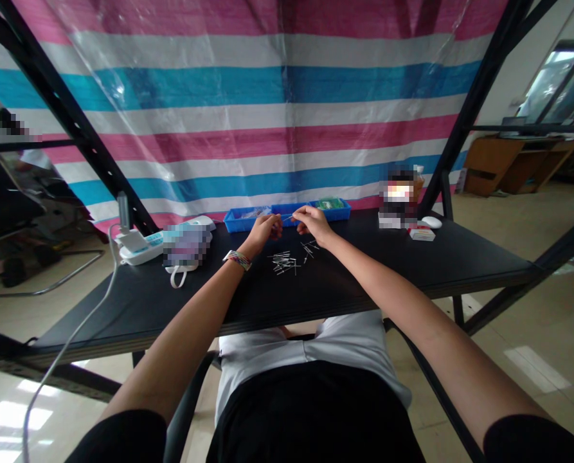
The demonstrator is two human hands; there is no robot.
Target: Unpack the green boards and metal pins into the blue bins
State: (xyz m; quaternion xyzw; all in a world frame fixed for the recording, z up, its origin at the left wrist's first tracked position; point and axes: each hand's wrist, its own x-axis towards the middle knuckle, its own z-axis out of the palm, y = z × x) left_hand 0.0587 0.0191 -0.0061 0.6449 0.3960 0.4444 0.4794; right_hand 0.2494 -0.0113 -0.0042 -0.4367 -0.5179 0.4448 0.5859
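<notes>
Over the black table (344, 276), close to the front of the blue compartment tray (241, 225), my two hands meet with fingertips pinched. A thin, pale stick-like piece (287, 219) spans the small gap between them. My left hand (263, 233), with a woven bracelet at the wrist, is closed at one end of it. My right hand (314, 225) pinches the other end. The piece's exact kind is too small to make out. Below the hands lies a pile of similar thin pale pieces (283, 262), with a smaller scatter of them (308, 249) to its right.
Clear plastic packaging (260, 212) and a green packet (330, 204) lie in the tray. At left are a white power strip (142, 249) with a cable and a blurred pouch (188, 247). A small box (422, 234) and a white mouse (432, 222) sit at right. Black frame posts flank the table.
</notes>
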